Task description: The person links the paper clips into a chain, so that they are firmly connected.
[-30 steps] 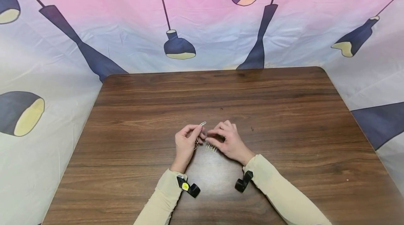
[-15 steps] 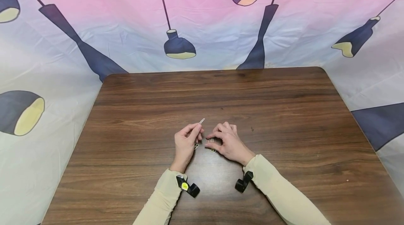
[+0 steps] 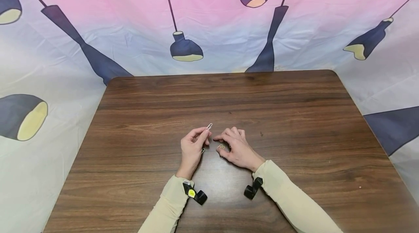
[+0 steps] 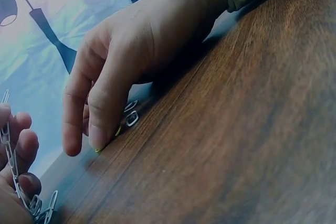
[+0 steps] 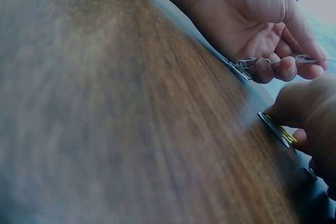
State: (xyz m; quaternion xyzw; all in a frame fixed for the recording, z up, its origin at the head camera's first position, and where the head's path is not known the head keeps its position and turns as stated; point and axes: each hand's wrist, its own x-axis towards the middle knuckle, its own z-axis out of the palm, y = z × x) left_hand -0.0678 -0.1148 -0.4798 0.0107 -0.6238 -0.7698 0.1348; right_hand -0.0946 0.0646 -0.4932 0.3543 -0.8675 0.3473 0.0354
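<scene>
Between thumb and fingers, my left hand (image 3: 192,148) pinches a chain of linked silver-white paper clips (image 4: 11,156). One white paper clip (image 3: 209,126) pokes up above its fingertips. The chain's lower end (image 5: 241,69) trails past the curled fingers down to the tabletop. To the right, my right hand (image 3: 240,148) hovers palm down over a few loose paper clips, thumb and index finger apart. Its thumb tip is right at a yellow paper clip (image 5: 289,136) on the table. A white paper clip (image 4: 132,118) lies beside it, partly under the palm.
The brown wood-grain table (image 3: 147,116) extends around both hands. Black wrist cameras (image 3: 196,193) are strapped over the cream sleeves (image 3: 288,200). A cloth backdrop (image 3: 140,25) printed with lamps hangs behind the table's far edge.
My right thumb and index finger have spread apart, and the loose paper clips beneath them have shifted slightly. My left hand stays almost still, its upper paper clip turning a little.
</scene>
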